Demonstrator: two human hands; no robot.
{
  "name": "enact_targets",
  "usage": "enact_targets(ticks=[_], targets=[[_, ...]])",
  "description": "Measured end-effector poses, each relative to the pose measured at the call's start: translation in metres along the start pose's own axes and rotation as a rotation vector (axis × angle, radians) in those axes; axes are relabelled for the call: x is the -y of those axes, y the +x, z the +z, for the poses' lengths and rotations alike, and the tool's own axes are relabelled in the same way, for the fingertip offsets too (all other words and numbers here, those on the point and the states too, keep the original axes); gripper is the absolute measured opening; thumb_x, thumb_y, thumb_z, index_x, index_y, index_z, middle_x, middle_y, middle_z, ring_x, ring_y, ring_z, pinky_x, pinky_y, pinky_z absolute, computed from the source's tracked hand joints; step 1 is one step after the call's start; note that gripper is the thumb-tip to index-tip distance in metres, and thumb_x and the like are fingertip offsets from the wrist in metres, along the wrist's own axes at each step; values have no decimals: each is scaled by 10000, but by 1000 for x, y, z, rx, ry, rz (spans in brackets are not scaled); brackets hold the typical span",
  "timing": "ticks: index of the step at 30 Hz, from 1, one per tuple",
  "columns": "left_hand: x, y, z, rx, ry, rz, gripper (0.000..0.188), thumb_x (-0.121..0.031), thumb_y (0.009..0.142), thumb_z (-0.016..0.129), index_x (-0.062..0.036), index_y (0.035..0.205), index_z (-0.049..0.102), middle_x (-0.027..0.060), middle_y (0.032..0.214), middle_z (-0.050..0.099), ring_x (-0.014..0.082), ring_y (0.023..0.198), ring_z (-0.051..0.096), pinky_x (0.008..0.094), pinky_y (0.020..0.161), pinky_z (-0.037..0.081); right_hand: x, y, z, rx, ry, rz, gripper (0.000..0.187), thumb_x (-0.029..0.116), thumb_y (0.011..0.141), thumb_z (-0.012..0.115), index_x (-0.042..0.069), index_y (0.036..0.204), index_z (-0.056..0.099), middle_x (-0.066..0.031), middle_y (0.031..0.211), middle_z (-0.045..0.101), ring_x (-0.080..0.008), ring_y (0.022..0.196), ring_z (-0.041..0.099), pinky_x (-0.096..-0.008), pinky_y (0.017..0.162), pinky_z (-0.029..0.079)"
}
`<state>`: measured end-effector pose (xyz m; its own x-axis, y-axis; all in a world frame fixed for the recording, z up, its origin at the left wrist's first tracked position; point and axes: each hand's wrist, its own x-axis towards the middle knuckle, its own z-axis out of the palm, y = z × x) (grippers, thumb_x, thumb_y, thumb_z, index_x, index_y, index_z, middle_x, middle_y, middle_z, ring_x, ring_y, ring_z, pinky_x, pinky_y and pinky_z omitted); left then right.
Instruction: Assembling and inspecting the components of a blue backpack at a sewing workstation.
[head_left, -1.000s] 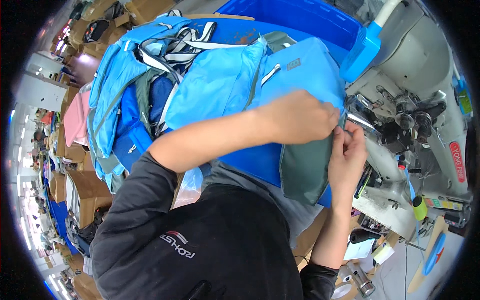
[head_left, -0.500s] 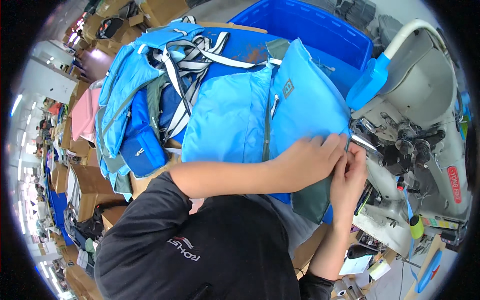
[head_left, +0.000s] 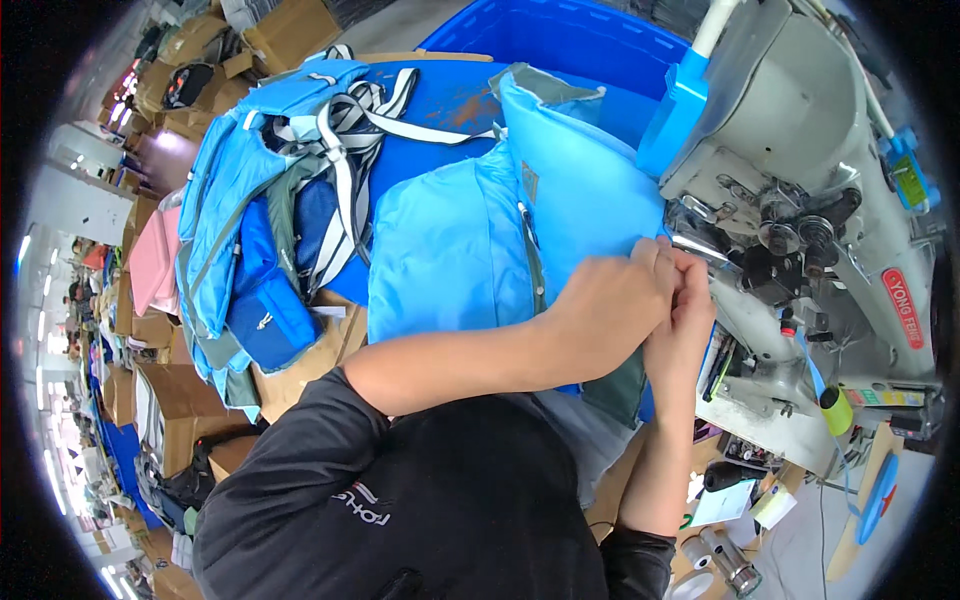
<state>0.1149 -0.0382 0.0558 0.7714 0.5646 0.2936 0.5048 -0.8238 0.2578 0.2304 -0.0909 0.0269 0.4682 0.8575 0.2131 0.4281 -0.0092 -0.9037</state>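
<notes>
A light blue padded bag piece with a zipper and a grey-green edge lies in front of me, its right side next to the sewing machine. My left hand reaches across, fingers bent and closed on this piece's right edge. Right beside it, my right hand pinches the same edge between thumb and fingers, just short of the machine's presser area. The exact spot both hold is hidden by the fingers. Left of the zipper spreads another light blue panel, and grey-green fabric hangs below my hands.
Light blue bags with black-and-white straps are heaped at the left. A deep blue bin stands behind the blue table surface. Cardboard boxes are at far left; a small lime-green spool sits at right.
The view has shifted a little. My left fingers have closed in against my right hand at the edge. The piece's upper end now folds over, showing more grey-green lining.
</notes>
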Motion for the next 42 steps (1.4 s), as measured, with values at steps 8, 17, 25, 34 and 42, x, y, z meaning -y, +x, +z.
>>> enact_targets(ticks=[8,17,25,34,42], targets=[[18,-34,54,-452,68,94,536,-122,825,552,43,1333,522,81,928,516,213,744,557,323,600,473,7,-7,-7,7,-100,-76,110,61,975,565,1,1067,562,-146,741,651,-161,608,579,-307,566,445],[14,-41,25,-152,19,68,531,-101,831,575,21,1345,517,99,901,543,237,613,587,348,525,485,2,-18,-6,8,-183,-49,118,57,948,602,5,1044,557,-127,618,526,-168,511,460,-313,492,378],[1,-20,0,-54,-114,12,417,-95,864,592,66,1245,541,133,873,565,305,620,624,399,510,496,0,-11,-2,33,67,-12,129,35,969,556,3,1092,584,-70,639,577,-78,560,482,-272,500,382],[14,-6,13,-129,-195,-32,348,-95,881,617,21,1209,597,137,835,603,296,650,633,405,528,491,5,-7,-7,19,-114,45,196,34,943,579,-4,1135,571,-116,798,647,-180,669,602,-298,575,459],[219,-39,42,-599,16,-522,493,-250,875,712,46,1225,532,262,1149,592,385,1052,593,442,883,487,-4,-86,25,49,-145,-83,471,39,903,639,-47,1318,432,-205,1133,566,-273,945,587,-335,805,489]])
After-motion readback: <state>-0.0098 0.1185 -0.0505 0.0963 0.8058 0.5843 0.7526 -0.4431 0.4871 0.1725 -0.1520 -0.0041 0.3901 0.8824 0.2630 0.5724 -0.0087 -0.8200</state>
